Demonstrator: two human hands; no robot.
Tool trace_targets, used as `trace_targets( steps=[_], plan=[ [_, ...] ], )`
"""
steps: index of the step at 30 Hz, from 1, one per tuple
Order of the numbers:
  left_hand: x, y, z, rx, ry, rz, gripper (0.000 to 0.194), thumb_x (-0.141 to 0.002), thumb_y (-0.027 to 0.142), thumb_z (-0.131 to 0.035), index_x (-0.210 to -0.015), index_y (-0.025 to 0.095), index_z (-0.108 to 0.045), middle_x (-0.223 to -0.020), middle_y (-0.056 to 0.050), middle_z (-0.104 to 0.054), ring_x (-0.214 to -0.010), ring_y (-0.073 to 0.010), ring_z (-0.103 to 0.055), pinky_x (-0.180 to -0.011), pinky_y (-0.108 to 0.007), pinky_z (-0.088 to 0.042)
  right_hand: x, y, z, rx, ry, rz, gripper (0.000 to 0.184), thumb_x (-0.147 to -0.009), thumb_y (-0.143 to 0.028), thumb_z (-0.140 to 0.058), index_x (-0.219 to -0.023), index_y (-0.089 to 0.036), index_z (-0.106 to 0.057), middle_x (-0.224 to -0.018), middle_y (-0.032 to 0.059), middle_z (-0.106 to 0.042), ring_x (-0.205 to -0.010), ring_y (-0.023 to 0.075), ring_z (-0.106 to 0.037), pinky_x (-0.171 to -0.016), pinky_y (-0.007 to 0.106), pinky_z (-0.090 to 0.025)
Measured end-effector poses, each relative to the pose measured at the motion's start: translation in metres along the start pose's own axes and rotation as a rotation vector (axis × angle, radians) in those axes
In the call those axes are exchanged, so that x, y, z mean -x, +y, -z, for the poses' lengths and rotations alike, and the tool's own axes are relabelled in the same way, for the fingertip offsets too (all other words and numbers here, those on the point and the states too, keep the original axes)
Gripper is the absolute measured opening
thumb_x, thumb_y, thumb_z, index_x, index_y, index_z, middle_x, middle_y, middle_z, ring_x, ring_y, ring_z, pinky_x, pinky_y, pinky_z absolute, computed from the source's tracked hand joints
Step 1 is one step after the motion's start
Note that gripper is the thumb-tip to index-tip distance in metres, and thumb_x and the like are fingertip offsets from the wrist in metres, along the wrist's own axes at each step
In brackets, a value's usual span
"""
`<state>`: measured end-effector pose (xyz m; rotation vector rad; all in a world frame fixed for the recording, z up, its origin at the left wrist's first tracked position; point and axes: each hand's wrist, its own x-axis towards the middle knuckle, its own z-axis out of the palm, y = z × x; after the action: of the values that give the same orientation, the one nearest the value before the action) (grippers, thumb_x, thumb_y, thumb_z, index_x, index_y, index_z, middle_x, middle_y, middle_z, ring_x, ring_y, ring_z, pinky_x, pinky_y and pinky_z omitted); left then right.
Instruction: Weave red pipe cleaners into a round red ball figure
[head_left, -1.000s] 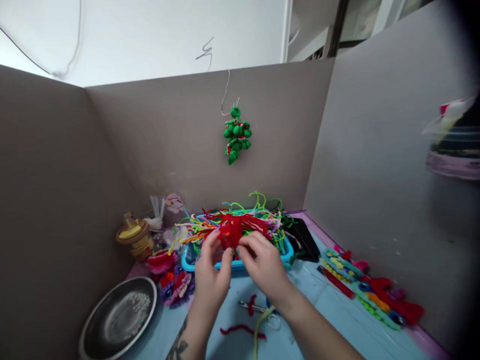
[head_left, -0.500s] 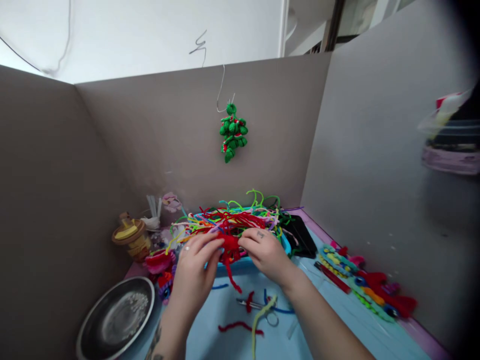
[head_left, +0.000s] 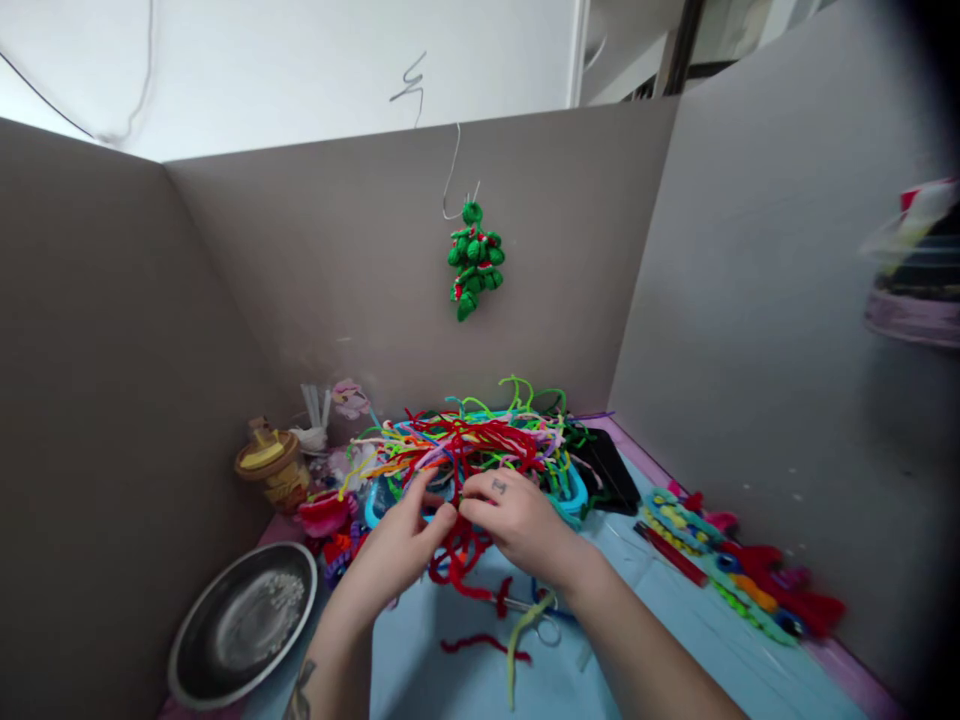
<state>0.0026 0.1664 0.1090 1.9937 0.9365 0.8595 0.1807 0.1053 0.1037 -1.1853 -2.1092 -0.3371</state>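
A piece of looped red pipe cleaners (head_left: 459, 560) hangs between my two hands, just in front of the basket, with curled ends dangling. My right hand (head_left: 517, 515) pinches its upper part between thumb and fingers. From the other side, my left hand (head_left: 409, 545) has its thumb against the same piece; its index finger is a little apart from the thumb, and the remaining fingers are hidden. Below lie scissors (head_left: 550, 630), partly covered by a short red pipe cleaner (head_left: 503, 597) and a pale yellow-green pipe cleaner (head_left: 517, 640). Another dark red strip (head_left: 480, 643) lies nearer me.
Behind my hands, a blue basket (head_left: 576, 492) overflows with colourful pipe cleaners (head_left: 480, 440). A metal bowl (head_left: 244, 625) and a brown-lidded tub (head_left: 274, 470) stand left. At right are a black tray (head_left: 611, 475), a red pen-like tool (head_left: 675, 555) and fuzzy crafts (head_left: 750, 580). A green ornament (head_left: 476, 260) hangs behind.
The red piece has dropped lower and turned, its loops now hanging below my hands. My right fingers have shifted left toward my left thumb, and my left fingers have spread more. The view has shifted slightly.
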Motion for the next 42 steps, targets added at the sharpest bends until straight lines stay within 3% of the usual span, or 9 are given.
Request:
trace_targets(
  steps=[3,7,11,16,19,23,29,36,42],
  plan=[
    [0.0,0.005,0.003,0.116,-0.173,-0.009,0.066,-0.071,0.026,-0.065,-0.133,0.024,-0.043,-0.119,-0.014,-0.06,-0.088,-0.0213,-0.066,-0.07,-0.031,-0.054,-0.001,-0.002,-0.003,-0.001,-0.014,0.009,0.011,-0.084,-0.017,-0.052,-0.085,-0.02,-0.062,-0.089,0.006,-0.064,-0.079,0.0178,-0.054,-0.071,0.031,-0.039],
    [0.0,0.012,0.011,0.022,-0.174,-0.112,0.074,-0.063,0.018,-0.072,-0.131,0.025,-0.045,-0.135,-0.012,-0.047,-0.126,-0.0275,-0.042,-0.102,-0.044,-0.035,0.0,0.001,-0.007,-0.013,0.018,-0.034,0.016,-0.083,-0.012,-0.05,-0.09,-0.019,-0.062,-0.095,0.0079,-0.064,-0.084,0.0196,-0.054,-0.074,0.032,-0.041],
    [0.001,0.016,0.011,-0.11,-0.085,-0.244,0.065,-0.07,0.018,-0.066,-0.13,0.027,-0.044,-0.136,-0.01,-0.046,-0.126,-0.026,-0.04,-0.104,-0.045,-0.031,0.002,0.002,-0.011,-0.139,0.115,-0.147,0.024,-0.082,-0.007,-0.045,-0.096,-0.019,-0.061,-0.098,0.0086,-0.06,-0.09,0.0195,-0.054,-0.079,0.032,-0.043],
    [0.002,0.021,0.004,-0.209,0.096,-0.333,0.063,-0.074,0.017,-0.064,-0.131,0.03,-0.039,-0.128,-0.007,-0.05,-0.12,-0.0231,-0.045,-0.101,-0.04,-0.035,-0.003,-0.007,-0.011,-0.402,0.398,-0.452,0.02,-0.081,-0.011,-0.049,-0.098,-0.02,-0.056,-0.091,0.0057,-0.057,-0.081,0.0162,-0.054,-0.073,0.028,-0.046],
    [0.004,0.023,0.001,-0.262,0.206,-0.417,0.061,-0.076,0.015,-0.062,-0.13,0.031,-0.039,-0.125,-0.006,-0.049,-0.118,-0.0212,-0.045,-0.101,-0.038,-0.035,-0.008,-0.014,-0.007,-0.519,0.414,-0.537,0.011,-0.08,-0.015,-0.053,-0.088,-0.019,-0.059,-0.086,0.0039,-0.056,-0.074,0.0146,-0.054,-0.064,0.025,-0.045],
    [0.006,0.023,-0.006,-0.275,0.167,-0.512,0.057,-0.08,0.015,-0.058,-0.131,0.03,-0.037,-0.125,-0.006,-0.048,-0.118,-0.02,-0.045,-0.101,-0.036,-0.036,-0.01,-0.018,-0.002,-0.575,0.387,-0.581,0.007,-0.079,-0.015,-0.055,-0.079,-0.018,-0.061,-0.081,0.0029,-0.055,-0.071,0.0134,-0.053,-0.059,0.022,-0.043],
    [0.003,0.02,-0.017,-0.248,0.303,-0.437,0.051,-0.082,0.014,-0.053,-0.129,0.025,-0.037,-0.125,-0.009,-0.048,-0.119,-0.021,-0.043,-0.099,-0.038,-0.036,-0.006,-0.014,-0.004,-0.44,0.41,-0.439,0.011,-0.082,-0.012,-0.051,-0.084,-0.019,-0.06,-0.086,0.0042,-0.054,-0.079,0.015,-0.054,-0.069,0.026,-0.045],
    [0.005,0.018,-0.022,-0.085,0.178,-0.216,0.057,-0.079,0.017,-0.055,-0.132,0.027,-0.035,-0.126,-0.006,-0.052,-0.107,-0.0191,-0.055,-0.088,-0.031,-0.045,-0.004,-0.014,-0.008,-0.381,0.446,-0.301,0.016,-0.084,-0.01,-0.051,-0.091,-0.022,-0.06,-0.086,0.0042,-0.061,-0.083,0.0166,-0.056,-0.075,0.031,-0.046],
    [0.01,0.021,-0.018,-0.084,0.134,-0.202,0.06,-0.078,0.018,-0.057,-0.133,0.026,-0.035,-0.123,-0.009,-0.054,-0.107,-0.0223,-0.055,-0.091,-0.035,-0.042,0.001,-0.011,-0.007,-0.309,0.476,-0.184,0.022,-0.082,-0.005,-0.051,-0.093,-0.022,-0.059,-0.084,0.0039,-0.062,-0.08,0.0163,-0.055,-0.075,0.033,-0.046]
  ],
)
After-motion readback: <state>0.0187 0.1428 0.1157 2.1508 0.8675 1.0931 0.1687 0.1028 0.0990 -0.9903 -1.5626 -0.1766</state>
